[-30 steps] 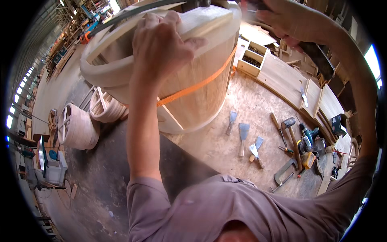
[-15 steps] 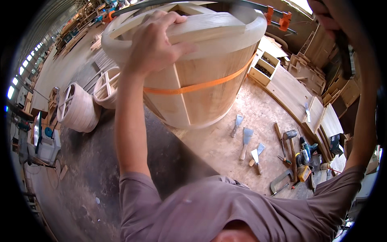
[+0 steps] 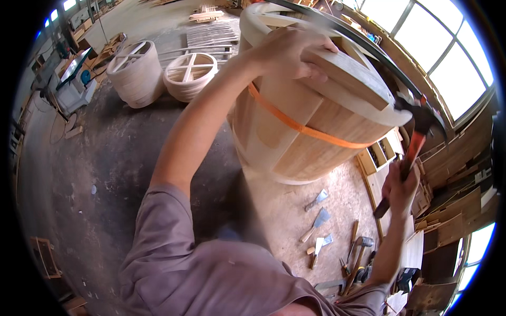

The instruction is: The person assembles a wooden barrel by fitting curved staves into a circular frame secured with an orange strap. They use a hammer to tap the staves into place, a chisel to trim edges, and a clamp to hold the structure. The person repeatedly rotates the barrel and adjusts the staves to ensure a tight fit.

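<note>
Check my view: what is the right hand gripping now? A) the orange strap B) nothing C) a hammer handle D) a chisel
C: the right hand is closed around the handle of the hammer, raised beside the wooden barrel.

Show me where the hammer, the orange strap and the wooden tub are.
hammer (image 3: 408,152), head view, on its orange handle.
orange strap (image 3: 295,125), head view, on the band across the staves.
wooden tub (image 3: 316,152), head view, on a side stave.
</note>
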{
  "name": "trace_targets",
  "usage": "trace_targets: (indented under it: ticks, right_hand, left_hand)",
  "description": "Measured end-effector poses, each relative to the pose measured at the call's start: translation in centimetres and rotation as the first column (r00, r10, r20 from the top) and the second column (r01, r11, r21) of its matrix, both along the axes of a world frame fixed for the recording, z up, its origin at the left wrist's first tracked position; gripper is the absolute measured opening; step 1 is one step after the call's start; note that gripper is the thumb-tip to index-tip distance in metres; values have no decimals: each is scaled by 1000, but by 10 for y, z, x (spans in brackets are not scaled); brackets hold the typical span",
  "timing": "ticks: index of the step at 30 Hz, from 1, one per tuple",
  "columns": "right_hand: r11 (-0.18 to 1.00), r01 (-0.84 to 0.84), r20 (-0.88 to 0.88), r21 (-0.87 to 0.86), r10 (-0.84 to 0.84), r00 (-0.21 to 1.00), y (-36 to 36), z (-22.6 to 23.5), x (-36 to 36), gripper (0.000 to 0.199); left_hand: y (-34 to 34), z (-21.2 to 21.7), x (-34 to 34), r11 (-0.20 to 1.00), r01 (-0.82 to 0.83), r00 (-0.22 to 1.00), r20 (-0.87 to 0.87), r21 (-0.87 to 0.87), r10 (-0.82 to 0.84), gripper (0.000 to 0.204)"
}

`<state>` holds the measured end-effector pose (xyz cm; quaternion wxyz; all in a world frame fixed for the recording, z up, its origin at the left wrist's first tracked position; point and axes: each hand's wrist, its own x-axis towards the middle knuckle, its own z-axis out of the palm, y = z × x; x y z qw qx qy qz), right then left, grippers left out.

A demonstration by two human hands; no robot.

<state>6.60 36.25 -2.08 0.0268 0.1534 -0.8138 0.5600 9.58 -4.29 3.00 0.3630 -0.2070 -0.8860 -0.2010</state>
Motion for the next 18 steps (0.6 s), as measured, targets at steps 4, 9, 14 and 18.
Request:
trace_targets:
  ticks: [4, 9, 14, 18]
  right_hand:
    - [963, -22, -126, -269, -12, 992, 0, -48, 30, 13]
    - [885, 190, -182, -424, -289, 940, -73, -99, 46, 10]
    - [812, 408, -320, -417, -552, 770, -145, -163, 45, 30]
    - [741, 549, -207, -386, -649, 732, -198, -182, 51, 51]
  left_hand:
    - [-56, 4, -1, 958, 271, 958, 68, 91, -278, 65]
    - [-114, 2, -17, 955, 279, 960, 4, -98, -280, 74]
    - [-165, 12, -45, 860, 496, 864, -37, -119, -503, 55]
    - [-167, 10, -60, 858, 421, 852, -196, -295, -485, 65]
